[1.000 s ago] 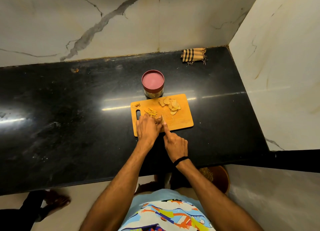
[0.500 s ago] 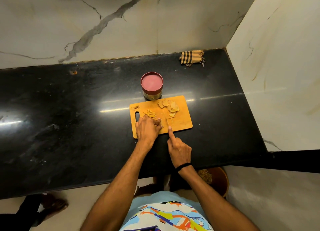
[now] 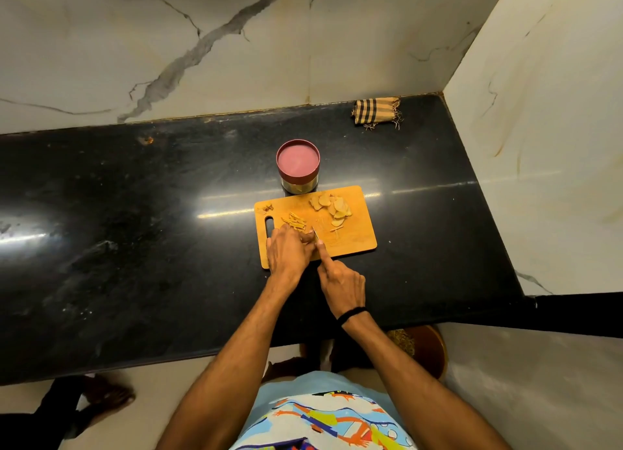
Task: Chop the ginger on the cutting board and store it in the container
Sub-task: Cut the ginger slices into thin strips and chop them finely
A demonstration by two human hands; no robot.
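Hidden: the handle of the knife (image 3: 316,234) is lost inside my right hand (image 3: 342,286); only a short sliver of blade shows past my fingertip
Hard to make out: whatever lies under my left hand (image 3: 289,251); its fingers are bunched down on the cutting board (image 3: 354,237), and I cannot tell whether they hold a piece or only press
Cut off: both my forearms, by the bottom edge
Right hand: gripping the knife, forefinger straight along its back, other fingers curled, black wristband (image 3: 352,314) at the wrist
Left hand: knuckles up over the board's near left part, fingertips just beside the blade
Ginger strips (image 3: 295,222): small heap on the board, just beyond my left hand
Ginger slices (image 3: 332,206): loose pile at the board's far right
Container (image 3: 298,166): red lid on, standing on the bench (image 3: 135,247) just behind the board's far edge
Cloth (image 3: 377,111): striped, in the bench's back corner, well apart
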